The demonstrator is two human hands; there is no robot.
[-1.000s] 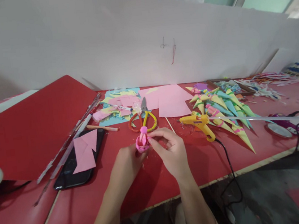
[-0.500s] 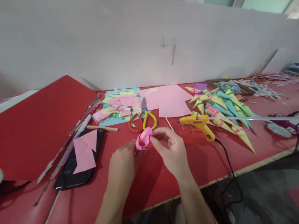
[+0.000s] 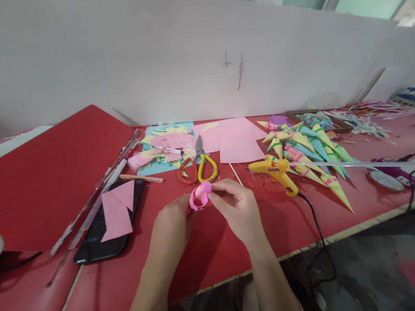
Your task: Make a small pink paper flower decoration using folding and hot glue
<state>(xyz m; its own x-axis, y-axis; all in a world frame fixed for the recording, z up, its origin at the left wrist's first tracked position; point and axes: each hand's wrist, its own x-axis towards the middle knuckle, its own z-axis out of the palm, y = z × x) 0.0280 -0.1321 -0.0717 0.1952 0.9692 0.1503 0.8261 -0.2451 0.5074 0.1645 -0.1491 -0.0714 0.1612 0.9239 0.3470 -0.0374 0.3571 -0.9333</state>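
Observation:
Above the red table (image 3: 212, 256), a small pink craft piece (image 3: 198, 198) with a scalloped rim and a round tip is held between both hands. My left hand (image 3: 172, 223) is closed on its left side, the fingertips partly hidden. My right hand (image 3: 236, 207) pinches the piece near its round pink tip. Just beyond the hands lie scissors (image 3: 201, 159) with one red and one yellow handle. A yellow glue gun (image 3: 275, 171) rests to the right of my right hand.
Pink sheets (image 3: 239, 141) and paper scraps (image 3: 168, 142) lie at the back. Paper cones (image 3: 304, 146) are piled on the right. Pink cut pieces (image 3: 118, 214) rest on a black phone (image 3: 101, 244). A large red board (image 3: 51, 179) stands left; a black cord (image 3: 320, 227) hangs over the edge.
The pink piece is slightly lower and its opening shows a little differently. Both hands keep their hold, with my right hand shifted slightly.

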